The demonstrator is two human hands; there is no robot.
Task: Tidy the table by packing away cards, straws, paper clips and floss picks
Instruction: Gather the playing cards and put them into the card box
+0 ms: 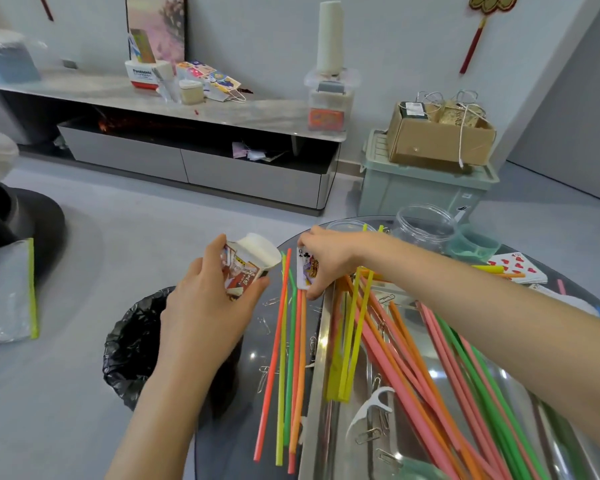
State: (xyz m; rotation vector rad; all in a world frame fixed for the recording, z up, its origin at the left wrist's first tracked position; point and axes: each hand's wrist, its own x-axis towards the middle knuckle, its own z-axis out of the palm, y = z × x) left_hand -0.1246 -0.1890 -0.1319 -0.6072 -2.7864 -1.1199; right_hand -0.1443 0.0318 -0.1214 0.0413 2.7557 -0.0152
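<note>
- Loading the cards [305, 268] into the card box [246, 268] looks like the step in hand.
- Left hand [208, 306] has its fingers [215, 251] wrapped round the card box, held just off the desk's [250, 344] left edge, above the black-bagged bin [136, 341].
- Box long axis runs near-left to far-right; the open mouth, flap up, faces far-right, toward the cards.
- Right hand [326, 258] pinches the cards top and bottom, queen of clubs showing, long axis roughly near-far.
- Cards sit just right of the box mouth, apart from it; the right hand is nearer them, the left only steadies the box.
- Judgement: the stack must tip so a short edge leads leftward into the mouth.
- Gap between the hands is open; straws [284, 358] lie below it, fanned near-far across the desk edge and the steel tray [321, 358].
- Paper clips [368, 436] and a floss pick [368, 407] lie in the tray; loose cards [516, 268] far right, jars [425, 225] beyond.
</note>
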